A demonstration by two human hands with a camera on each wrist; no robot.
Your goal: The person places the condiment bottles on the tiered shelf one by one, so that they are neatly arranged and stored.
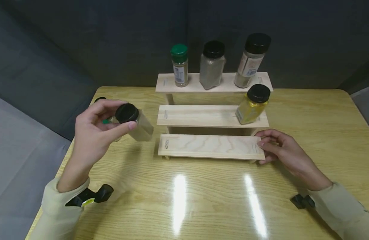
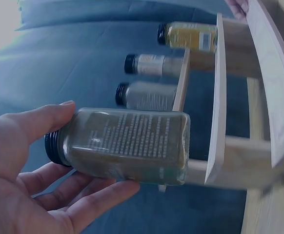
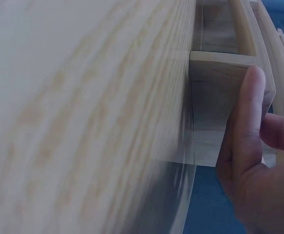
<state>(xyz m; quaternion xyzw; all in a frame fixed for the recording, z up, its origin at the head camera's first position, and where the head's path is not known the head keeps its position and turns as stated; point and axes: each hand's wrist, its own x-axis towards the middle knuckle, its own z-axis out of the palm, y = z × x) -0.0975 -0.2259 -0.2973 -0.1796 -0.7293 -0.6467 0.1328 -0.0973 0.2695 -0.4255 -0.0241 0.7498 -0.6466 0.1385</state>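
The left hand [image 1: 92, 130] holds a square clear jar [image 1: 142, 128] by its black-lidded end, thumb on one side and fingers on the other, above the table [image 1: 214, 200] and to the left of a three-step wooden rack [image 1: 196, 145]. The right hand [image 1: 281, 150] grips the right end of the rack's nearest, lowest step; the right wrist view alone shows one of its fingers laid along the support under that end. Pale lines of print on the held jar show in the left wrist view, though not from the head. Only the head view shows the green-lidded bottle [image 1: 180, 68] at the left of the far, top step, with a square black-lidded jar [image 1: 212, 68] in the middle and a labelled bottle [image 1: 251, 63] at the right; the left wrist view shows just the latter two there. A yellow jar [image 1: 252, 105] stands at the right end of the middle step. Beyond the left hand, the head view catches a green cap [image 1: 105, 122] and a black cap [image 1: 100, 99], their containers mostly hidden.
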